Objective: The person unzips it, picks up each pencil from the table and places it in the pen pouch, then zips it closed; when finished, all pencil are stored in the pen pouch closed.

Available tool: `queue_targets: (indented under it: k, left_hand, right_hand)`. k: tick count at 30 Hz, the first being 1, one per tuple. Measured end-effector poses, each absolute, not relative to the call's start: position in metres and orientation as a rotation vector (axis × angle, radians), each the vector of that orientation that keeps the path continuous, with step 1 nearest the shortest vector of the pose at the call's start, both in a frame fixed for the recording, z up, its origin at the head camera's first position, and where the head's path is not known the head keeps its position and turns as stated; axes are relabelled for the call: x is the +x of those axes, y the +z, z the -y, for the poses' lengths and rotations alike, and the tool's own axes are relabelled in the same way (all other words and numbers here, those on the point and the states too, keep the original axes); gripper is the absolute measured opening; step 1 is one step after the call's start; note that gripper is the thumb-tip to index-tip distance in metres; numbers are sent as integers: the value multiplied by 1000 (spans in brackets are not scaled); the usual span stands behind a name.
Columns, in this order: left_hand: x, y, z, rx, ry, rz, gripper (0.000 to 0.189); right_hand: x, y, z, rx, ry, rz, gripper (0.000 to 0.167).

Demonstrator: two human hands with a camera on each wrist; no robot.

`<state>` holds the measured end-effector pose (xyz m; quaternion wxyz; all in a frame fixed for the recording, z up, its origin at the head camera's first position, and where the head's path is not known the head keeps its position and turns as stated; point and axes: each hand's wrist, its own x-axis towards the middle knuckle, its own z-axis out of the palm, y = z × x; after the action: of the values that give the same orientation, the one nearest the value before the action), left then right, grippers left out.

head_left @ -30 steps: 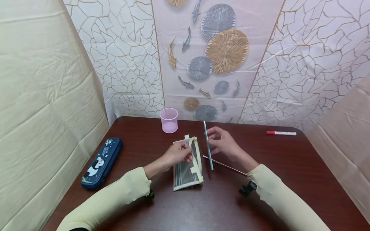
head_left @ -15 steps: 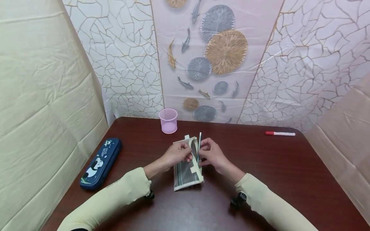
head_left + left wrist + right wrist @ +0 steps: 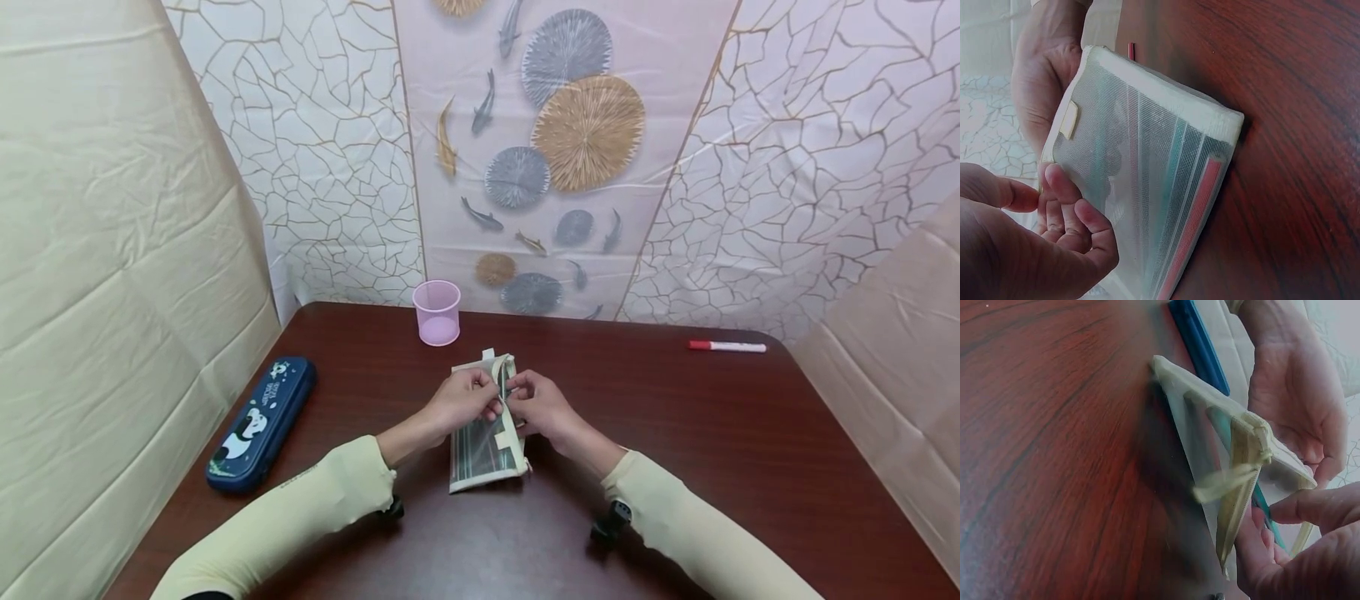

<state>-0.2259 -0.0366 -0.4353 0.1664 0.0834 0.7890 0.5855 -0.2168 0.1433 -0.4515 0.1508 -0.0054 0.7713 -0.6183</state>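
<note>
A see-through mesh zip pouch (image 3: 472,458) with cream trim lies tilted mid-table, its zip side open. My left hand (image 3: 459,402) pinches the pouch's upper edge between thumb and fingers. At the opening, my right hand (image 3: 546,410) pinches a teal pencil (image 3: 1262,501), which runs down into the pouch. Several slim pencils show through the mesh in the left wrist view, among them a red pencil (image 3: 1196,219) along the pouch's lower side. The teal pencil's lower end is blurred behind the mesh.
A navy pencil case (image 3: 262,425) with a panda print lies at the left. Behind the pouch stands a pink cup (image 3: 437,321). At the back right is a red-capped white marker (image 3: 727,347). A dark red stick end (image 3: 1131,51) shows beyond the pouch.
My right hand has brought the teal pencil leftward to the pouch and lowered it into the opening. The left hand has kept its pinch on the edge.
</note>
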Motion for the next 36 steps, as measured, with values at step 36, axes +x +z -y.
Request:
queue_targets:
  k: [36]
  left_hand:
    - [-222, -435, 41, 240, 1671, -2238, 13]
  right_hand:
    - [-232, -452, -275, -528, -1103, -2520, 38]
